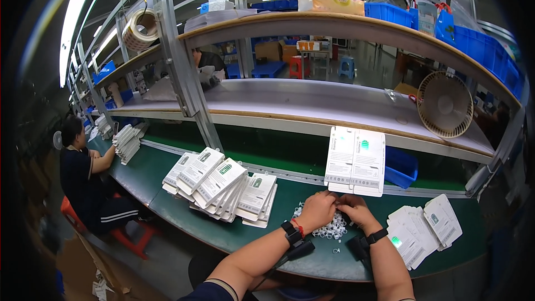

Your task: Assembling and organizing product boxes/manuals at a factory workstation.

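My left hand (319,210) and my right hand (358,212) meet fingertip to fingertip above a pile of small white plastic pieces (332,228), some of them ring-shaped. The fingers of both are bent and pinched together; what lies between them is too small and covered to make out. Just beyond the fingertips, flat white printed cartons (355,159) with green marks lean upright against the shelf. To the right of my right hand lie more flat white cartons (412,237), partly overlapping. Left of my left hand, stacks of similar cartons (220,181) rest on the green table (184,212).
A blue bin (401,167) sits behind the leaning cartons. Above the table runs a white shelf (290,97) with a round fan (446,105) at its right end. Farther left, another person (83,173) sits on a red stool beside stacked cartons (128,144).
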Tool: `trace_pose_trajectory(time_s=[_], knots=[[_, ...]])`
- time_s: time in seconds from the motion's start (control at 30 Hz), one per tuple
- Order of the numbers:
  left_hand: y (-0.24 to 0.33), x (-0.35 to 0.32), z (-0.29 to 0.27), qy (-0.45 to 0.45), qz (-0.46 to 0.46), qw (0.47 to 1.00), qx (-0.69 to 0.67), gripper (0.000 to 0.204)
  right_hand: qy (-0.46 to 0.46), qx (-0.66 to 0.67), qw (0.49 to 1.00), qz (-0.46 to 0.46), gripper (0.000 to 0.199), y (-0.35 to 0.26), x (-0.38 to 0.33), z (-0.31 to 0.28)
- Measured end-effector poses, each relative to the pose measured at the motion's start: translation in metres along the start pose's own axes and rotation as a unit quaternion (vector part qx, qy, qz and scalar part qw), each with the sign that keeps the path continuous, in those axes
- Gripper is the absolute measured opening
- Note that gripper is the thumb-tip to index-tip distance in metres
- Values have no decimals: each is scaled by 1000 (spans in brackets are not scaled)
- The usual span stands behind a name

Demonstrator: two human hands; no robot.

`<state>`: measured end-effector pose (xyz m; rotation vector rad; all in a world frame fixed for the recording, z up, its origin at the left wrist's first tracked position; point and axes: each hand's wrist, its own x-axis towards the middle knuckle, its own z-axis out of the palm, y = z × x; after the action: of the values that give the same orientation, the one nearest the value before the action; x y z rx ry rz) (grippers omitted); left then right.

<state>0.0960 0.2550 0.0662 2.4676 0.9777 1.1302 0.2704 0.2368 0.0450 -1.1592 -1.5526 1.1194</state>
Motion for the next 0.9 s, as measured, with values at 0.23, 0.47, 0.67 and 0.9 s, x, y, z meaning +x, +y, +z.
trace_pose_trajectory(time_s=[0.23, 0.47, 0.67, 0.9], knots=[[-6, -5, 7, -5, -29, 997, -65, 17, 16, 4, 1000, 0, 17, 8, 1, 0], [-4, -4, 6, -23, -17, 998, -50, 17, 24, 6, 1000, 2, 17, 12, -1, -2], [-7, -4, 4, -5, -24, 997, -77, 17, 24, 41, 999, 3, 13, 3, 2, 3], [-6, -4, 6, -13, -25, 997, -67, 17, 13, 57, 998, -15, 16, 15, 3, -1]])
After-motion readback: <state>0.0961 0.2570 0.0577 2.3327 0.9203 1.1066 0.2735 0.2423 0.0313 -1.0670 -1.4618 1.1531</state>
